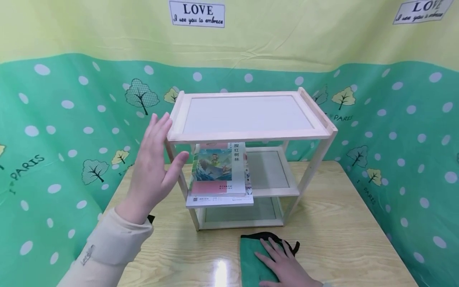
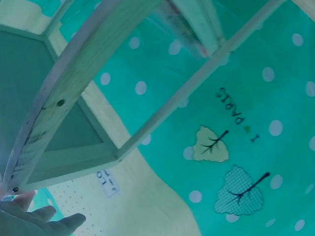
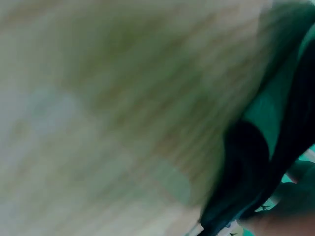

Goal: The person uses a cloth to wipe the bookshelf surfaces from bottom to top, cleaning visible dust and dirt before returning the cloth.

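A small three-tier white wooden shelf rack [image 1: 247, 133] stands on the table. My left hand [image 1: 150, 171] is raised beside its upper left corner, fingers straight up and thumb spread, holding nothing. In the left wrist view, the fingers [image 2: 54, 221] show near an end of the frame. Several books [image 1: 215, 165] lie stacked on the middle shelf, at its left side, jutting past the front edge. Flat on a green fabric piece [image 1: 249, 259] with black trim and a loose black strap rests my right hand [image 1: 283, 267], fingers spread. The right wrist view shows that black trim [image 3: 246, 167] close up.
The light wood table [image 1: 337, 239] runs out to both sides of the rack. Green and yellow printed cloth [image 1: 64, 131] hangs behind and along both sides. Part of a small black object [image 1: 151, 218] shows by the left cuff.
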`<state>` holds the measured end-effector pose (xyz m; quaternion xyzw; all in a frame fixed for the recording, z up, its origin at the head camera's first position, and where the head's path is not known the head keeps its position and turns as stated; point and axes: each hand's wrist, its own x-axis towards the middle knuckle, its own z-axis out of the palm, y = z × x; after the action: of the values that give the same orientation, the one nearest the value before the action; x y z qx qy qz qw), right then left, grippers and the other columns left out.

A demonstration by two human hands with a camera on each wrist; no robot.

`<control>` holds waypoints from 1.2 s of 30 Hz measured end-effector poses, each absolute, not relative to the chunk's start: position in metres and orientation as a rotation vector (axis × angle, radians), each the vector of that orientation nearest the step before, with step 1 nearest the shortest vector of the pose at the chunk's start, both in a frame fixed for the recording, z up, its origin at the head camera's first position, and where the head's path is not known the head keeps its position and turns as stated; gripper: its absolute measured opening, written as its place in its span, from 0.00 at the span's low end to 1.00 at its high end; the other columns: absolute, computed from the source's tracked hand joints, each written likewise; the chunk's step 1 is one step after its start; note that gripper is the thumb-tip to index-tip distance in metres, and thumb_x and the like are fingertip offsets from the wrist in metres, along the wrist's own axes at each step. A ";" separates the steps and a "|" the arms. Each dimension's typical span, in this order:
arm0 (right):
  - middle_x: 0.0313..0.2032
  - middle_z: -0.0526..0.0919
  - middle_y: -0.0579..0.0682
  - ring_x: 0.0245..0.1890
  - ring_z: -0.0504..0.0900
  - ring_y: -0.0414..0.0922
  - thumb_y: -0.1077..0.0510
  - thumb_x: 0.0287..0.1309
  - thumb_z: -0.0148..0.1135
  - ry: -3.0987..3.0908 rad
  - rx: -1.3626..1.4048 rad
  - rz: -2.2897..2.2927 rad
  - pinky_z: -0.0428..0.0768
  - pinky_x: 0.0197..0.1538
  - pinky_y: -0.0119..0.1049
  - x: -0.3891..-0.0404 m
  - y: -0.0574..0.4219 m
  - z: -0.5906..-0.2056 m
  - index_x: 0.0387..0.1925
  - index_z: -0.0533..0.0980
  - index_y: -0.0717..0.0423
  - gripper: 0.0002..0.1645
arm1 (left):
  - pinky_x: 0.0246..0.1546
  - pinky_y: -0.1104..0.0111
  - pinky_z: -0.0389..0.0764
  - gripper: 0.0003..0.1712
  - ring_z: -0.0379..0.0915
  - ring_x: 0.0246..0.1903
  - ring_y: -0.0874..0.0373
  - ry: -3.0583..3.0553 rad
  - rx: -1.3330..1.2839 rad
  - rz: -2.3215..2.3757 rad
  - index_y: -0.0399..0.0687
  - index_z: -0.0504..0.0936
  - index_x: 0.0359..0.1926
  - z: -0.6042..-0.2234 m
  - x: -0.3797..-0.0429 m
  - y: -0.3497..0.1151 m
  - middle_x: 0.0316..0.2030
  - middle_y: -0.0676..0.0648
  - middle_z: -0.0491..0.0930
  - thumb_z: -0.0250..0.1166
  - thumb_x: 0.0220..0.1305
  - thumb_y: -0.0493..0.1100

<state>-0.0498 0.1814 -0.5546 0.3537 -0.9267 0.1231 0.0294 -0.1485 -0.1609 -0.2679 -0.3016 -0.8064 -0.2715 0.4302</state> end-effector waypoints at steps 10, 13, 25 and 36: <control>0.70 0.66 0.59 0.65 0.68 0.66 0.16 0.54 0.42 -2.793 1.103 0.252 0.29 0.77 0.61 -0.045 0.181 -0.564 0.69 0.67 0.40 0.50 | 0.78 0.51 0.54 0.27 0.55 0.73 0.40 -1.964 -0.797 -0.794 0.32 0.69 0.64 -0.258 -0.162 -0.155 0.65 0.34 0.70 0.44 0.77 0.49; 0.71 0.64 0.61 0.66 0.67 0.67 0.14 0.51 0.38 -2.809 1.160 0.214 0.20 0.76 0.54 -0.045 0.182 -0.562 0.71 0.65 0.39 0.55 | 0.79 0.50 0.53 0.22 0.57 0.73 0.41 -1.963 -0.806 -0.838 0.33 0.71 0.63 -0.259 -0.164 -0.156 0.65 0.35 0.71 0.46 0.76 0.42; 0.72 0.59 0.61 0.68 0.63 0.66 0.13 0.50 0.37 -2.912 1.178 0.249 0.70 0.58 0.69 -0.048 0.179 -0.557 0.71 0.62 0.39 0.55 | 0.72 0.62 0.68 0.13 0.62 0.71 0.42 -1.845 -0.847 -0.990 0.33 0.75 0.42 -0.267 -0.174 -0.156 0.53 0.34 0.79 0.50 0.73 0.40; 0.66 0.62 0.61 0.64 0.62 0.65 0.26 0.44 0.67 -3.006 1.120 0.488 0.70 0.52 0.74 -0.064 0.169 -0.555 0.61 0.69 0.35 0.43 | 0.76 0.50 0.59 0.20 0.62 0.69 0.37 -1.699 -0.858 -1.101 0.30 0.70 0.39 -0.276 -0.184 -0.146 0.49 0.30 0.76 0.47 0.75 0.47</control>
<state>-0.0639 0.1692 -0.5551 0.3447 -0.9252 0.1501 -0.0515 -0.1843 -0.1458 -0.2765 -0.3477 -0.6883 -0.4461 0.4542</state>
